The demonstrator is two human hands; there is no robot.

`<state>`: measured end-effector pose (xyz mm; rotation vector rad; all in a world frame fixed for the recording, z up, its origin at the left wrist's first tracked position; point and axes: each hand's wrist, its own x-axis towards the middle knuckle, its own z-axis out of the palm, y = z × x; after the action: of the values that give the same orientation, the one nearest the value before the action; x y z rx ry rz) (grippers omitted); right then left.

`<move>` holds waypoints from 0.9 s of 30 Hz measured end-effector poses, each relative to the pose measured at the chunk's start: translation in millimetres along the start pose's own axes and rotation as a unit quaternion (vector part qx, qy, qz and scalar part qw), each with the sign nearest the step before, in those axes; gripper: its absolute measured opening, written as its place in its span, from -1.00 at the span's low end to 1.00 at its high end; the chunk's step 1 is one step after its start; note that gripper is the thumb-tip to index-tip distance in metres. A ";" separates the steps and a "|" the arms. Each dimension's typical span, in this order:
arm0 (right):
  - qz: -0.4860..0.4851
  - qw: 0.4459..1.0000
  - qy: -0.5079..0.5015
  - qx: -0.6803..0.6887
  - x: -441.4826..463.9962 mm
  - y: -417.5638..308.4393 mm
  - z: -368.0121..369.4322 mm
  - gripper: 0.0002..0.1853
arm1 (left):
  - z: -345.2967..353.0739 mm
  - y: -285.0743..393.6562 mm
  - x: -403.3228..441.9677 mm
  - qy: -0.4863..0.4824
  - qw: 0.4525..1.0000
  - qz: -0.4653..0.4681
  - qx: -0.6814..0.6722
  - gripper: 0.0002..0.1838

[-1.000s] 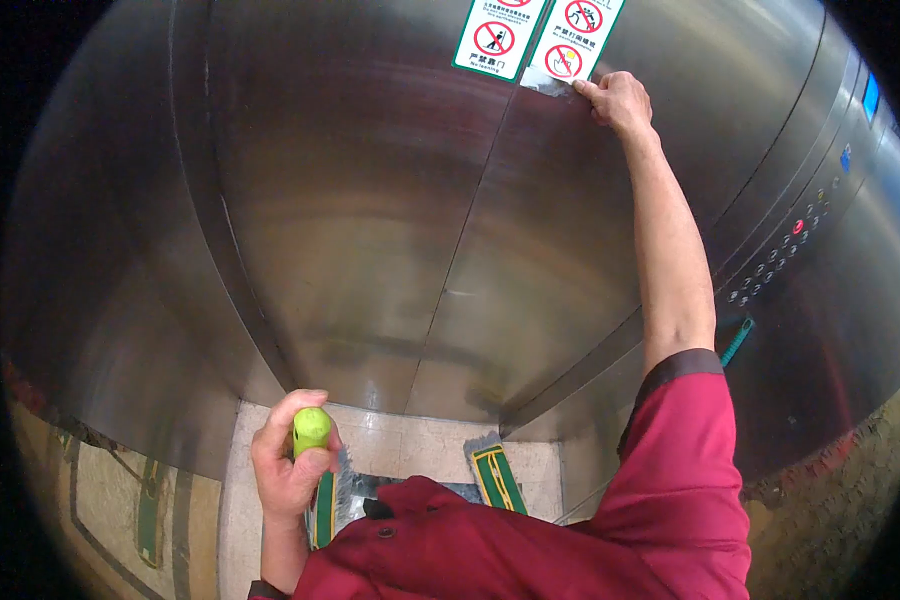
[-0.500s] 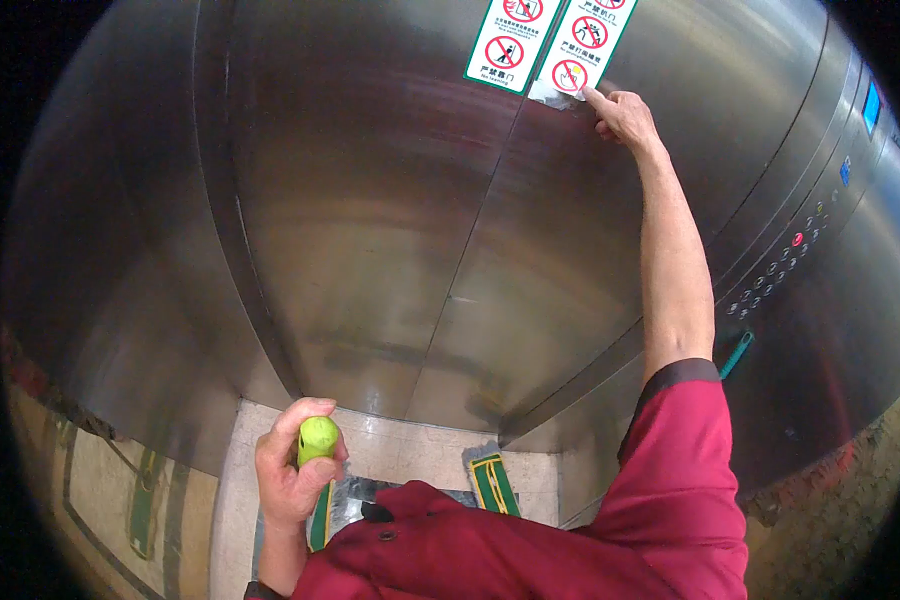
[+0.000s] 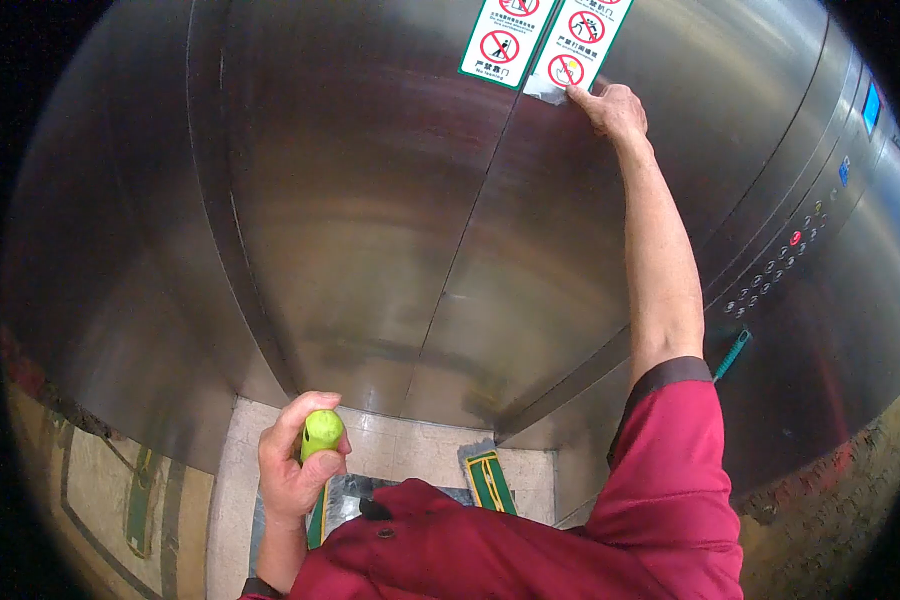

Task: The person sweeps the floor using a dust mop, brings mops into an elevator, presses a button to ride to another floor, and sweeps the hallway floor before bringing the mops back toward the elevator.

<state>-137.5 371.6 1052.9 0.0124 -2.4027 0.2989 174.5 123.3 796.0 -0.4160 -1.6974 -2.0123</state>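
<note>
My left hand (image 3: 295,460) is wrapped round a bright green object (image 3: 322,431) with a rounded top, held low in front of my body. High on the metal elevator door, my right hand (image 3: 615,108) is at the lower edge of the right warning sign (image 3: 575,45). Its thumb or a fingertip touches the bottom corner, and the other fingers are curled. A torn, greyish patch (image 3: 545,88) shows along that sign's bottom edge. The left warning sign (image 3: 498,45) is on the other door panel, across the seam. Whether my right fingers pinch anything is unclear.
Elevator buttons (image 3: 776,266), one lit red, run down the right wall below a small blue screen (image 3: 871,108). A teal handle (image 3: 732,354) stands at the right. On the floor lies a green and yellow mop head (image 3: 490,482) with grey fringe.
My right hand first extended a finger at the sign's corner, then shifted slightly left along its lower edge with the fingers more curled. My left hand still holds the green object.
</note>
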 end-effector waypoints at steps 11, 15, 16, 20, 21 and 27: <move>-0.008 0.999 -0.039 0.030 6.0 9.2 -0.1 -0.37 | 8.3 -5.9 4.8 0.001 1.000 -0.006 0.009 -0.56; 0.003 0.999 -0.034 0.025 8.3 10.9 4.9 -0.40 | 8.0 -5.6 4.9 0.000 1.000 -0.012 0.011 -0.54; -0.009 1.000 0.000 0.009 9.8 13.0 9.1 -0.49 | 7.5 -5.9 4.8 -0.001 1.000 -0.012 0.007 -0.53; -0.026 0.999 0.037 0.014 8.6 14.7 9.5 -0.52 | 5.6 -6.7 4.4 0.004 1.000 -0.011 0.005 -0.50; -0.026 0.999 0.035 0.015 7.9 13.4 7.8 -0.52 | 5.0 -6.5 3.8 0.005 1.000 -0.011 0.008 -0.48; 0.007 1.000 -0.022 0.020 10.6 10.6 4.7 -0.54 | 4.0 -0.8 3.2 0.008 1.000 -0.011 0.014 -0.44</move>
<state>-149.5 381.6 1054.2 0.0208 -2.4405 0.3576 171.1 126.8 797.7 -0.3730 -1.7263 -2.0000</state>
